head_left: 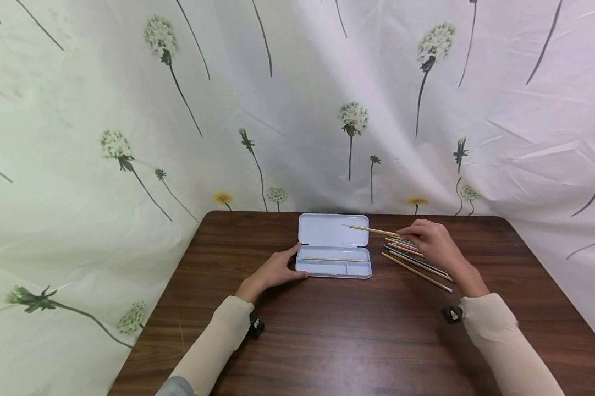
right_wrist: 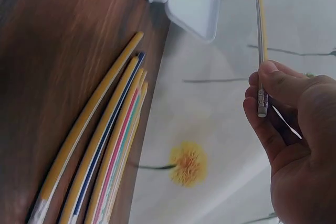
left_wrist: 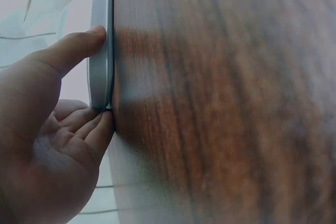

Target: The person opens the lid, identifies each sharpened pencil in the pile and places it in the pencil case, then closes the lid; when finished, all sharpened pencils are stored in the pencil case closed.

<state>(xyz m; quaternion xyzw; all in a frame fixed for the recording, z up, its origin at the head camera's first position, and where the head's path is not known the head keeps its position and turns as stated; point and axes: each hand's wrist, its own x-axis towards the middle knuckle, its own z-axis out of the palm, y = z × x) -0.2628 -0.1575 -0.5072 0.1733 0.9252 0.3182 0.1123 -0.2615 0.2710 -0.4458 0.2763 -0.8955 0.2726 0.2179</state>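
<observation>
A white pencil case point(head_left: 327, 234) lies with its lid raised at the table's back edge. One yellow pencil point(head_left: 329, 259) rests in its long compartment. My left hand point(head_left: 276, 269) holds the case at its left end, thumb on the front side and fingers by the hinge corner. In the left wrist view the thumb point(left_wrist: 79, 48) presses the case wall. My right hand point(head_left: 433, 242) pinches another yellow pencil point(right_wrist: 261, 30) near its eraser end, between thumb and fingers. That pencil is lifted, its tip pointing left over the open lid.
Several pencils point(head_left: 416, 267) lie loosely fanned on the brown wooden table point(head_left: 327, 335), right of the case and under my right hand. Yellow, dark blue, pink and green ones show in the right wrist view. A white flowered cloth point(head_left: 297, 110) hangs behind the table.
</observation>
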